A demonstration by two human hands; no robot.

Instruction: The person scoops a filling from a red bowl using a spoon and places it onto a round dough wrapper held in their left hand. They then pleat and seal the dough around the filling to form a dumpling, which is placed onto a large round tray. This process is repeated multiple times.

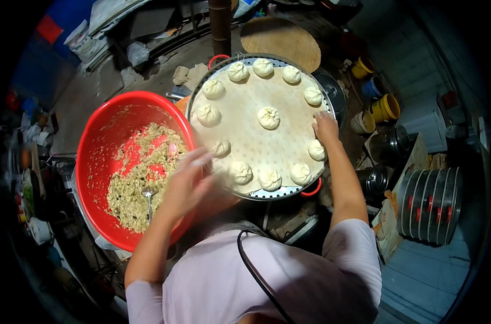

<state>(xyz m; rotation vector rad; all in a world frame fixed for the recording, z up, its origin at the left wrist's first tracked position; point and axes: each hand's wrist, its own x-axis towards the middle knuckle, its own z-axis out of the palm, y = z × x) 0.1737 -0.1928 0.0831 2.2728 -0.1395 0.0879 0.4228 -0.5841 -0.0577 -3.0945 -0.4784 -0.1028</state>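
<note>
A round steamer tray [275, 197] with red handles lies before me, lined with a pale cloth [245, 97]. Several white pleated buns stand in a ring along its edge, and one bun [268, 118] sits in the middle. At the tray's right rim my right hand [325, 126] reaches down with curled fingers; what lies under them is mostly hidden. Blurred by motion, my left hand [190, 182] hovers between the tray and a red plastic basin [92, 133], fingers apart and holding nothing visible. Chopped filling [126, 202] lies in the basin, with a metal spoon [148, 192] stuck in it.
Behind the tray lies a round wooden board [279, 40] near a brown post [220, 26]. Yellow buckets [385, 108] and a blue bucket [373, 88] stand at right. Lidded metal pots [377, 178] and a stack of steamer tiers [429, 206] are nearer on that side.
</note>
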